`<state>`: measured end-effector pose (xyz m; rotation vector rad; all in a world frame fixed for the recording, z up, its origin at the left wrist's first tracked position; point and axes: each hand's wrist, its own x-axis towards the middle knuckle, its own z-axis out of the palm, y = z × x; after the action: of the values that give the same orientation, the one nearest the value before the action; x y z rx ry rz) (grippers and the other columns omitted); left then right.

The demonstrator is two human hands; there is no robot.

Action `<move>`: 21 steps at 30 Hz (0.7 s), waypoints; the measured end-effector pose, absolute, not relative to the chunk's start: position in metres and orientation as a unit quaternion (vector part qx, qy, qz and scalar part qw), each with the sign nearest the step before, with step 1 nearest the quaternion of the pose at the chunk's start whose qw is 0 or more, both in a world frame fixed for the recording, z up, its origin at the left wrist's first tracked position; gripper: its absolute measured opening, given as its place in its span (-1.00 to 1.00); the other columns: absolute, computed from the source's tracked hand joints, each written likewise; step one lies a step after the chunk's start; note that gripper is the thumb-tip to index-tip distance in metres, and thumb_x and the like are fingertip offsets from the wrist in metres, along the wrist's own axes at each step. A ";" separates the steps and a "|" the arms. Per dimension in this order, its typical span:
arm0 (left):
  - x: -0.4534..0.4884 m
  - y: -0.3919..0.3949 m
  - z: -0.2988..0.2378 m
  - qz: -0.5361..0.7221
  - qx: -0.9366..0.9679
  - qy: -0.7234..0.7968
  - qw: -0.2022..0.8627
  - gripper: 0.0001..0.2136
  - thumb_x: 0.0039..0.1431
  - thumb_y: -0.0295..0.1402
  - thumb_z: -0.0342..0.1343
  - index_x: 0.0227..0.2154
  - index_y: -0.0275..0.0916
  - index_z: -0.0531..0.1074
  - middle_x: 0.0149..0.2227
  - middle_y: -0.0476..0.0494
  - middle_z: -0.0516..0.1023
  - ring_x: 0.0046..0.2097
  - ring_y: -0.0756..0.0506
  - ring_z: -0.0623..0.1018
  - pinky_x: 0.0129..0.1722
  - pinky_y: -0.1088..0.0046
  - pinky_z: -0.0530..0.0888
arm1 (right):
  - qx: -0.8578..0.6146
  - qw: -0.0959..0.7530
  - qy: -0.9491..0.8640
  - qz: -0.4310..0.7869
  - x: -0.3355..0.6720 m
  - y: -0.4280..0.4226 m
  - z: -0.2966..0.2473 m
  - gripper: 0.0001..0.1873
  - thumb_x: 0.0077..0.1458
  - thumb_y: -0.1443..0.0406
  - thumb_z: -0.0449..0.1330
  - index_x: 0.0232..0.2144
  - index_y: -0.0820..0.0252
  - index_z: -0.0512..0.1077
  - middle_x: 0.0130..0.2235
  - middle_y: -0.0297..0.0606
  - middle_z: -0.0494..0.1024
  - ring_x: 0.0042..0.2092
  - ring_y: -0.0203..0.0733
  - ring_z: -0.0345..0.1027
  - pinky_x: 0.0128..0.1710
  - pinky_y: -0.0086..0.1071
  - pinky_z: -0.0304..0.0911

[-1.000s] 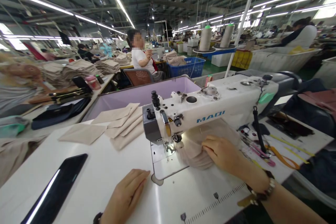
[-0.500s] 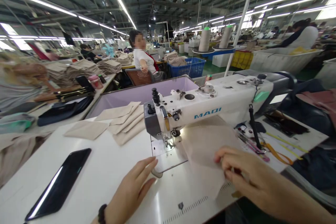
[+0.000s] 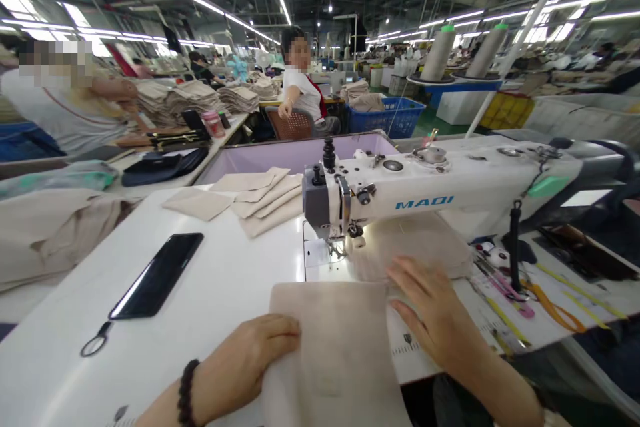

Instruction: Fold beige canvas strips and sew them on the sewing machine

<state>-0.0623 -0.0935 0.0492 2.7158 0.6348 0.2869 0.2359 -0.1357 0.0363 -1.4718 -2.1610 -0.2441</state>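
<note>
A beige fabric piece [image 3: 340,347] lies on the white table in front of the sewing machine [image 3: 425,193], its far edge just short of the needle area. My left hand [image 3: 245,363], with a dark beaded bracelet, has its fingers closed on the left edge of this piece. To the right of the piece is my right hand [image 3: 430,310], slightly blurred, its fingers apart and holding nothing. Its fingertips reach over more beige fabric [image 3: 415,247] lying beneath the machine's arm; whether they touch it I cannot tell.
Left of the machine lie several beige fabric pieces [image 3: 270,200] and a black phone [image 3: 157,275] with a ring strap. Scissors with orange handles [image 3: 553,307] and other small tools rest on the right. A lilac-lined bin [image 3: 260,157] stands behind the table. Co-workers [image 3: 305,97] sit beyond.
A beige fabric piece now lies before the needle area, with my left hand gripping its edge. My right hand has opened and moved towards the machine. The view has swung left.
</note>
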 end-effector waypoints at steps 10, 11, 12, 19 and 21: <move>-0.124 -0.096 0.029 0.154 0.913 0.355 0.131 -0.67 0.05 -0.41 0.07 -0.07 -0.10 0.40 -0.05 -0.08 0.48 -0.06 -0.06 0.50 -0.02 0.53 0.38 | -0.541 0.086 -0.820 -0.165 0.255 -0.079 -0.003 -0.52 0.14 0.15 0.02 0.12 -0.06 0.17 0.25 -0.22 0.01 0.25 0.10 -0.27 0.05 0.30 -0.29; -0.127 -0.096 0.026 0.151 0.907 0.369 0.137 -0.67 0.06 -0.39 0.08 -0.07 -0.10 0.39 -0.05 -0.09 0.48 -0.07 -0.06 0.50 -0.03 0.53 0.39 | -0.537 0.083 -0.823 -0.164 0.258 -0.079 -0.004 -0.52 0.14 0.15 0.02 0.12 -0.05 0.16 0.25 -0.21 0.00 0.26 0.10 -0.28 0.05 0.30 -0.29; -0.129 -0.096 0.024 0.151 0.901 0.380 0.146 -0.67 0.06 -0.37 0.09 -0.06 -0.09 0.39 -0.04 -0.08 0.48 -0.07 -0.06 0.51 -0.03 0.53 0.39 | -0.535 0.081 -0.825 -0.163 0.261 -0.079 -0.004 -0.52 0.14 0.15 0.02 0.12 -0.05 0.16 0.25 -0.21 0.00 0.26 0.10 -0.28 0.05 0.30 -0.29; -0.131 -0.097 0.015 0.210 0.834 0.441 0.258 -0.73 0.20 -0.33 -0.09 -0.08 -0.12 0.40 -0.08 -0.08 0.50 -0.07 -0.09 0.49 -0.03 0.45 0.40 | -0.510 0.146 -0.836 -0.138 0.247 -0.097 0.007 -0.29 0.04 0.00 0.08 0.19 0.08 0.06 0.25 -0.07 -0.03 0.24 0.17 -0.21 0.12 0.26 -0.37; -0.124 -0.096 0.026 0.207 0.812 0.453 0.306 -0.73 0.24 -0.32 -0.15 -0.12 -0.15 0.41 -0.21 -0.07 0.55 -0.16 -0.09 0.52 -0.12 0.46 0.45 | -0.438 0.155 -0.882 -0.073 0.236 -0.107 0.014 -0.19 0.00 -0.02 0.11 0.20 0.21 0.02 0.20 -0.04 0.10 0.22 0.08 -0.09 0.17 0.05 -0.17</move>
<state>-0.1240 -0.0964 0.0264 2.1479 1.1982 0.5478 0.2362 -0.1071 0.0141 -1.2559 -2.5288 -0.2095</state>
